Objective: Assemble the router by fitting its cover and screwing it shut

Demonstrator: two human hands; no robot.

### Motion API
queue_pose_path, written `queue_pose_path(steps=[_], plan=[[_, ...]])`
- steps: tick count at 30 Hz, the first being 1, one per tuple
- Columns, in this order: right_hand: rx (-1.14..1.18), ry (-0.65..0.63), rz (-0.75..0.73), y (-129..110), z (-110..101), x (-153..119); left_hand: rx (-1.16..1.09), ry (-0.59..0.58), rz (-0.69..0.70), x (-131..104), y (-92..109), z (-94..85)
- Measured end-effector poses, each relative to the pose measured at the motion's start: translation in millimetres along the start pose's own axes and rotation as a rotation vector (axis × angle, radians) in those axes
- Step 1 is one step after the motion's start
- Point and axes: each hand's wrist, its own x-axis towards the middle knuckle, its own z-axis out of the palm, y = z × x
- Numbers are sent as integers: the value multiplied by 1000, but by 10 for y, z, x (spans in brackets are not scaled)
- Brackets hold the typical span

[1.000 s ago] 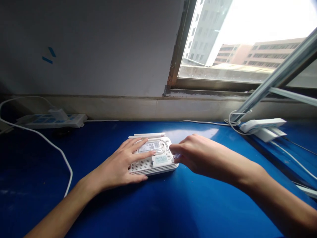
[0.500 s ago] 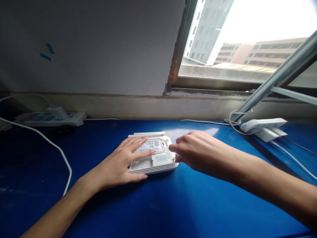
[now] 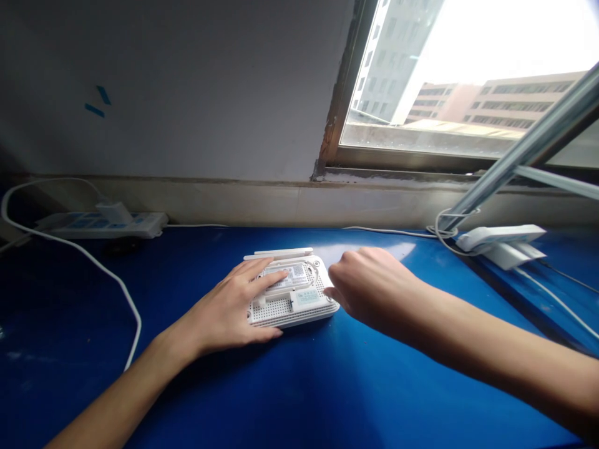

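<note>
A white router [image 3: 306,300] lies on the blue tabletop with its vented, labelled underside up. Its white antennas [image 3: 281,253] run along the far side. My left hand [image 3: 238,305] rests spread across the router's left part, with the thumb along the near edge and the fingers over the label. At the router's right end, my right hand [image 3: 365,280] is closed, its fingertips close to the corner by a round foot or screw hole. Whatever the right fingers hold is hidden behind the hand.
A white power strip [image 3: 147,226] with a plugged-in adapter sits at the back left, its white cable [image 3: 116,280] curving forward. Another power strip [image 3: 503,236] with plugs is at the right, beside a slanted metal pole [image 3: 505,156]. A wall and window stand behind.
My right hand has turned and curled tighter, its index finger drawn back from the router. My left hand's index finger has shifted slightly back over the label. The whole view has shifted slightly.
</note>
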Motion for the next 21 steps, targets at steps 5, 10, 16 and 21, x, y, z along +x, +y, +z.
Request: queue_pose_path(steps=[5, 10, 16, 21], plan=[[-41, 1, -285, 101, -59, 33, -16, 6, 31, 15, 1, -18], [-9, -85, -385, 180, -135, 92, -9, -4, 26, 20, 28, -35], [28, -198, -305, 135, -167, 91, -11, 32, 38, 18, 26, -20], [163, -252, -82, 65, -160, 94, -16, 12, 22, 25, 52, -39]])
